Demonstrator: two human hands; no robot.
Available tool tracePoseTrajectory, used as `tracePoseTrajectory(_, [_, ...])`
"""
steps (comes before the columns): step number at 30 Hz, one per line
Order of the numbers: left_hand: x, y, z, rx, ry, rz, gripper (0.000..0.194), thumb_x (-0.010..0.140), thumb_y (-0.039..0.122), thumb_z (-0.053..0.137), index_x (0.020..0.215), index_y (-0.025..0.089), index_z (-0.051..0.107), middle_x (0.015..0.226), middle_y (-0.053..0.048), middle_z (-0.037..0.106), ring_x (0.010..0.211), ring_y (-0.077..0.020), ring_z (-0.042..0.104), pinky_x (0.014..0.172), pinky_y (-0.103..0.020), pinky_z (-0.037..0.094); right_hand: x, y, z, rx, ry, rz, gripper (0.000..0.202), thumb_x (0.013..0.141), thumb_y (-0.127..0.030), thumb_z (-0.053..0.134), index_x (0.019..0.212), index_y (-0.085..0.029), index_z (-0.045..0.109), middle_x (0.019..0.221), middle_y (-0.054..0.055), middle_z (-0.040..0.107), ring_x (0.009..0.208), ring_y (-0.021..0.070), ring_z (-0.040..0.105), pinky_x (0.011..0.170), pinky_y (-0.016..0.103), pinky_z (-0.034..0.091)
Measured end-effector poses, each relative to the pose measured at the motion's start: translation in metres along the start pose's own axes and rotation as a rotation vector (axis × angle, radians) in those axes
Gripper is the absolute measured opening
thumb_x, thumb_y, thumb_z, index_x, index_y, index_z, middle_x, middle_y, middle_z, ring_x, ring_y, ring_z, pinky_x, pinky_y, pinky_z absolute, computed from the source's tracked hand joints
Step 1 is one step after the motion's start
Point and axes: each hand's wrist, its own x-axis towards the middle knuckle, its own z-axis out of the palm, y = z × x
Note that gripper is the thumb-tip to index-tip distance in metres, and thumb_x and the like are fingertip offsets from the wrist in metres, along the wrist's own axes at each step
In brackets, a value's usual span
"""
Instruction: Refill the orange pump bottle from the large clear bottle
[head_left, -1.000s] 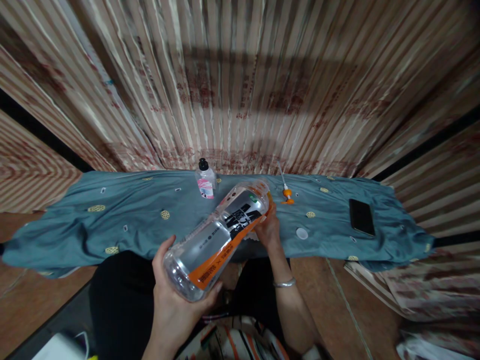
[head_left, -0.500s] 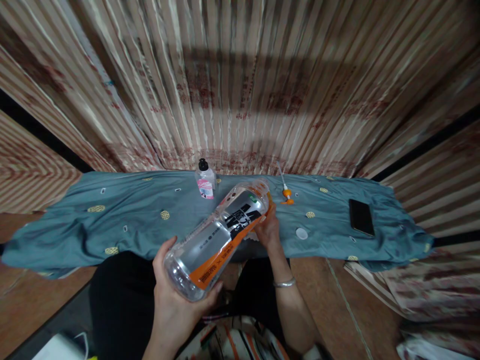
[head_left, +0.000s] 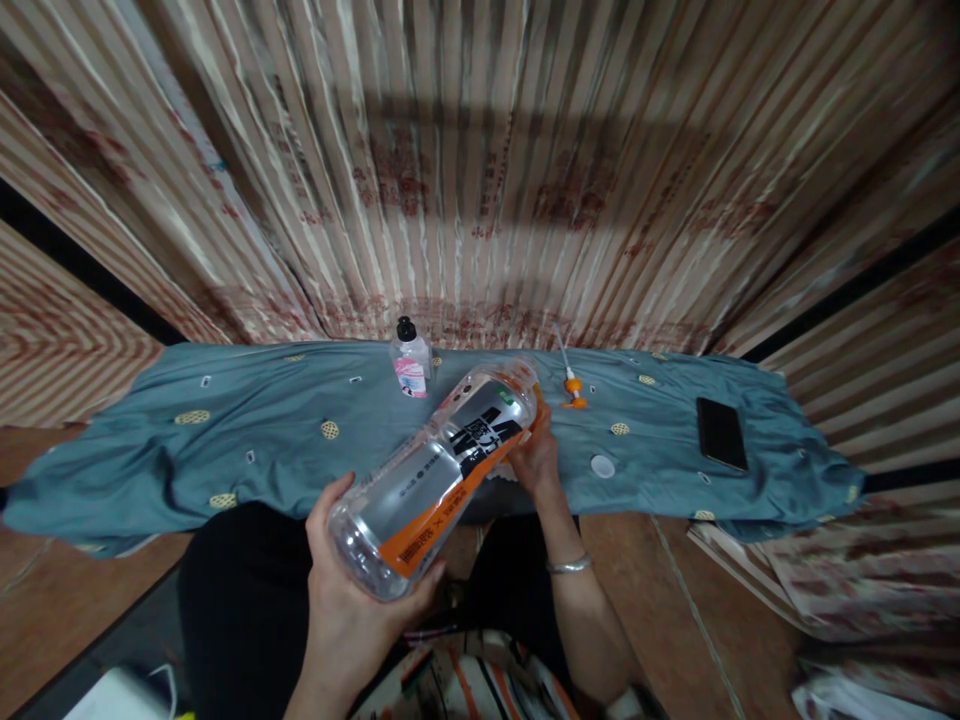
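A large clear bottle (head_left: 439, 465) with a silver and orange label is held tilted over the near edge of the cloth. Its base is cupped by my left hand (head_left: 352, 600), the thumb and fingers on either side. My right hand (head_left: 536, 455) grips the bottle's upper end from the right, its fingers partly hidden behind the bottle. Behind the bottle stands a small clear bottle (head_left: 410, 365) with a black cap and pink label. An orange and white pump head (head_left: 574, 388) with a clear tube lies right of the large bottle. Nearer me rests a round white disc (head_left: 602, 466).
A black phone (head_left: 722, 434) lies on the right part of the teal cloth (head_left: 277, 450). Striped curtains (head_left: 480, 180) hang behind and at both sides. A white object (head_left: 120, 698) is at the bottom left.
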Motion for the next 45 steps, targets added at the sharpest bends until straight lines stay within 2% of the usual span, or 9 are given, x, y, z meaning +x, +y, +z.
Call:
tracePoseTrajectory(6, [-0.0007, -0.0014, 0.0001, 0.008, -0.007, -0.006, 0.094, 0.061, 0.046, 0.086, 0.142, 0.025, 0.045, 0.115, -0.005, 0.064, 0.096, -0.0264, 0.070, 0.087, -0.046, 0.060, 0.0005, -0.0012, 0.0016, 0.037, 0.008, -0.016, 0.079, 0.072, -0.050, 0.077, 0.137, -0.017, 0.046, 0.122, 0.016, 0.075, 0.107, 0.0331, 0.075, 0.088, 0.044, 0.061])
tracePoseTrajectory(11, [-0.0005, -0.0022, -0.0002, 0.017, -0.007, 0.008, 0.095, 0.060, 0.047, 0.087, 0.142, 0.025, 0.045, 0.113, -0.005, 0.065, 0.093, -0.0262, 0.071, 0.083, -0.045, 0.061, -0.0003, -0.0001, 0.0007, 0.004, 0.007, 0.003, 0.076, 0.073, -0.050, 0.076, 0.135, -0.017, 0.047, 0.118, 0.016, 0.076, 0.103, 0.0334, 0.076, 0.084, 0.044, 0.061])
tracePoseTrajectory(15, [0.0000, -0.0019, -0.0012, 0.036, -0.011, 0.029, 0.094, 0.061, 0.046, 0.086, 0.142, 0.023, 0.045, 0.107, -0.004, 0.065, 0.086, -0.0244, 0.072, 0.077, -0.041, 0.062, -0.0011, 0.0003, 0.0002, 0.009, 0.002, -0.022, 0.075, 0.075, -0.048, 0.075, 0.137, -0.017, 0.046, 0.121, 0.016, 0.075, 0.106, 0.0327, 0.076, 0.086, 0.043, 0.061])
tracePoseTrajectory(21, [0.0005, -0.0023, -0.0014, 0.040, -0.014, 0.026, 0.094, 0.061, 0.048, 0.087, 0.142, 0.024, 0.045, 0.109, -0.005, 0.066, 0.089, -0.0258, 0.072, 0.079, -0.045, 0.062, -0.0011, -0.0024, -0.0001, 0.001, 0.006, 0.001, 0.079, 0.073, -0.049, 0.076, 0.138, -0.017, 0.046, 0.124, 0.016, 0.074, 0.110, 0.0337, 0.075, 0.090, 0.045, 0.060])
tracePoseTrajectory(25, [0.0004, -0.0014, -0.0007, 0.024, -0.010, 0.011, 0.094, 0.061, 0.046, 0.086, 0.142, 0.023, 0.045, 0.108, -0.004, 0.066, 0.089, -0.0253, 0.072, 0.080, -0.043, 0.062, -0.0013, -0.0054, -0.0010, 0.031, -0.012, -0.038, 0.084, 0.075, -0.050, 0.075, 0.145, -0.016, 0.042, 0.128, 0.017, 0.072, 0.116, 0.0329, 0.073, 0.094, 0.044, 0.060])
tracePoseTrajectory(28, [0.0000, 0.0002, 0.0000, 0.021, 0.008, 0.008, 0.093, 0.059, 0.046, 0.087, 0.140, 0.023, 0.046, 0.112, -0.005, 0.065, 0.090, -0.0247, 0.071, 0.080, -0.041, 0.062, -0.0016, -0.0050, -0.0016, 0.024, -0.016, -0.032, 0.086, 0.075, -0.049, 0.076, 0.147, -0.018, 0.041, 0.128, 0.016, 0.072, 0.114, 0.0330, 0.074, 0.094, 0.045, 0.060])
tracePoseTrajectory(37, [-0.0010, 0.0016, 0.0009, 0.015, 0.006, 0.006, 0.091, 0.061, 0.044, 0.085, 0.141, 0.023, 0.045, 0.103, -0.002, 0.065, 0.083, -0.0228, 0.071, 0.076, -0.038, 0.060, -0.0008, 0.0029, 0.0017, 0.056, -0.032, -0.032, 0.085, 0.072, -0.049, 0.079, 0.143, -0.019, 0.044, 0.124, 0.015, 0.074, 0.116, 0.0332, 0.073, 0.094, 0.046, 0.061])
tracePoseTrajectory(45, [-0.0013, 0.0015, 0.0012, -0.009, 0.010, -0.001, 0.091, 0.060, 0.043, 0.086, 0.140, 0.024, 0.047, 0.104, -0.001, 0.065, 0.084, -0.0225, 0.071, 0.077, -0.038, 0.061, -0.0001, 0.0011, 0.0018, 0.000, 0.009, -0.093, 0.082, 0.076, -0.051, 0.075, 0.143, -0.015, 0.044, 0.127, 0.019, 0.073, 0.123, 0.0352, 0.070, 0.098, 0.045, 0.059])
